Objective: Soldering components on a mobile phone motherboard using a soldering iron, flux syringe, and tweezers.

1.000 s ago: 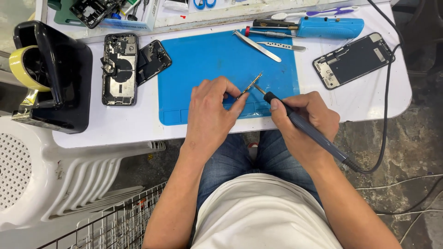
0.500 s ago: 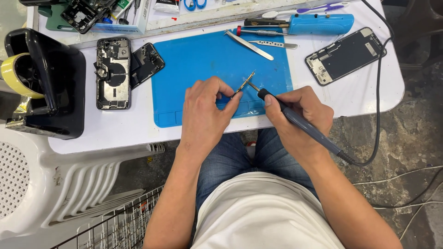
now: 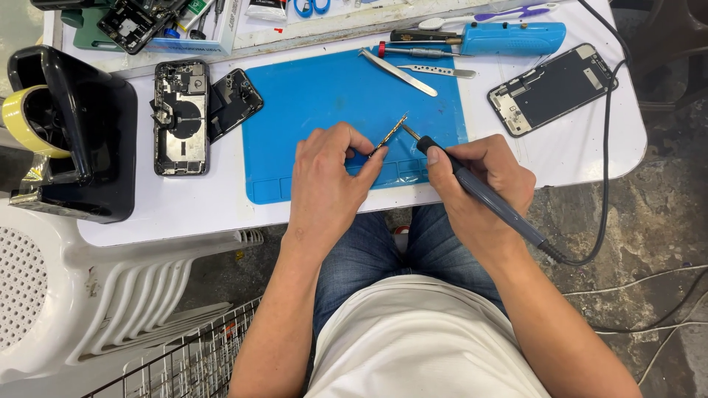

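Note:
My left hand (image 3: 324, 177) pinches a small thin metal part (image 3: 389, 134), tilted up over the blue work mat (image 3: 310, 103). My right hand (image 3: 479, 180) grips a dark grey soldering iron (image 3: 487, 200) like a pen. Its tip sits right beside the upper end of the small part. The iron's black cord (image 3: 606, 184) runs off to the right and up along the table edge. Both hands hover at the mat's near edge, above my lap.
An opened phone body (image 3: 181, 116) and a loose black part (image 3: 234, 102) lie left of the mat. A phone screen assembly (image 3: 552, 88) lies at right. Tweezers (image 3: 398, 72) and a blue tool (image 3: 512, 37) lie at the back. A black stand (image 3: 74, 133) with yellow tape (image 3: 22, 121) stands far left.
Both hands keep their grip. The iron's tip stays close to the small part. The view has shifted slightly; nothing on the table has moved.

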